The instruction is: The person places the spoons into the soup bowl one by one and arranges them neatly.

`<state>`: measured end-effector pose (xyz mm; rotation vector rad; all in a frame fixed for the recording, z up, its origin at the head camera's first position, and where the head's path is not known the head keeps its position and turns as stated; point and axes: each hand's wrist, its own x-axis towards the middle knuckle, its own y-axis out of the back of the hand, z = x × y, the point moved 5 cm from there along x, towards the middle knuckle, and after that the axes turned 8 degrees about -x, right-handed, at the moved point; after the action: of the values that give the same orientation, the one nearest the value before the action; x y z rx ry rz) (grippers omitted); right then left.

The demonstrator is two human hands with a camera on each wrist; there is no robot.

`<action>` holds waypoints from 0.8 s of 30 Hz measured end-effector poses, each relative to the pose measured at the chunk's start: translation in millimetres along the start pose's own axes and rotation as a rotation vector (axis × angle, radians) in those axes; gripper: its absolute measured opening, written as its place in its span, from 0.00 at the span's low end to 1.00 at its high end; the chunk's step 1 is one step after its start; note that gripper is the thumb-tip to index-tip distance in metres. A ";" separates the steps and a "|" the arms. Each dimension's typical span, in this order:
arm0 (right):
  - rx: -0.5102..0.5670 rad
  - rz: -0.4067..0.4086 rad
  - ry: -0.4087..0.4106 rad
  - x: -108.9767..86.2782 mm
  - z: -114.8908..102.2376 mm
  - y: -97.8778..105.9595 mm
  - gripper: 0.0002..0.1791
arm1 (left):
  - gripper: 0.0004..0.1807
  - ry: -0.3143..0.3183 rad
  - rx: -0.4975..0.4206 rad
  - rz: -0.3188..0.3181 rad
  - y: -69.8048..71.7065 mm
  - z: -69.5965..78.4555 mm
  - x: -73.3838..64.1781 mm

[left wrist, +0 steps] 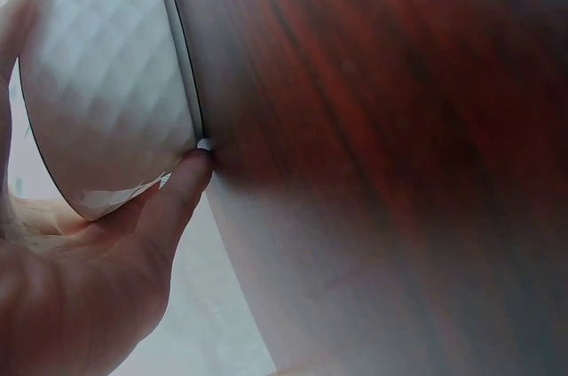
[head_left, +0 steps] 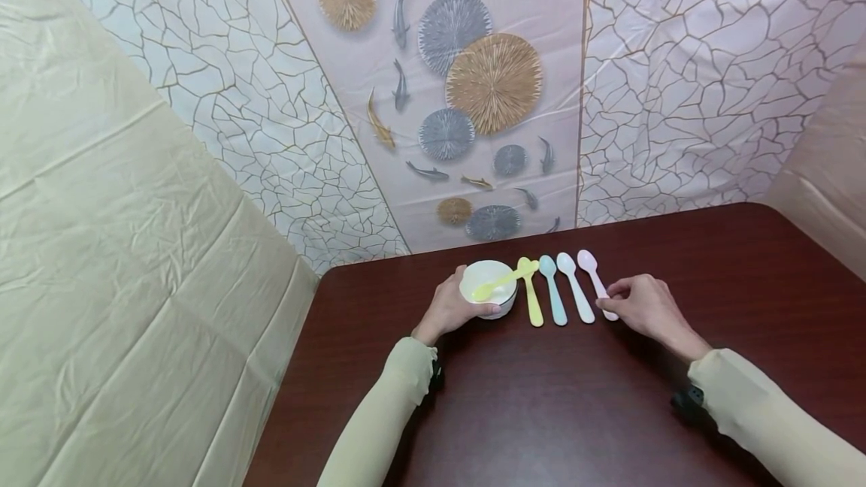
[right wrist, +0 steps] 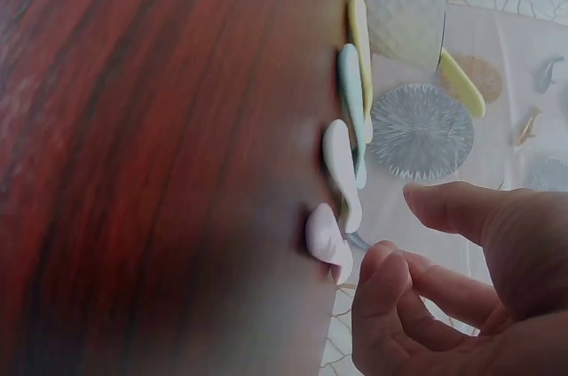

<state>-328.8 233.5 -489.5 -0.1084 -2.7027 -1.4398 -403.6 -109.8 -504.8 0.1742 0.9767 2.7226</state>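
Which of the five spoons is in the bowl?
The yellow spoon slanting out of the white bowl; the other yellow spoon, light-blue spoon, white spoon and pale-pink spoon lie in a row on the brown table.

Head view looks forward-down over left hand (head_left: 449,307) and right hand (head_left: 651,307); nearer, sideways wrist views share the diamond-textured bowl (left wrist: 106,83).

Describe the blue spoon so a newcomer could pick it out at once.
On the dark red-brown table, find the white bowl, then look just right of it in the head view. The blue spoon lies second in the row there, between a yellow spoon and a white spoon. Its pale blue colour sets it apart from its neighbours.
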 end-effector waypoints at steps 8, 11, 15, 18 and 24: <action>-0.029 0.022 0.002 0.7 5.7 -1.0 0.17 | 0.63 0.006 0.029 0.001 -1.1 -3.8 0.5; -0.040 0.032 0.002 1.1 7.2 -0.7 0.17 | 0.64 0.001 0.022 0.002 -0.9 -3.5 0.3; -0.049 0.035 -0.003 1.3 9.5 -0.8 0.18 | 0.64 -0.003 0.002 0.000 -0.5 -1.7 0.4; -0.055 0.034 -0.007 1.3 11.4 -1.9 0.18 | 0.64 -0.001 -0.006 -0.004 -0.6 -1.3 0.9; -0.067 0.033 0.007 3.2 13.3 -5.1 0.19 | 0.65 0.013 -0.003 -0.004 0.5 -0.1 -0.1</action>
<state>-333.0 241.8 -500.7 -0.1503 -2.6350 -1.5184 -403.6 -110.2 -504.6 0.1541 0.9757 2.7244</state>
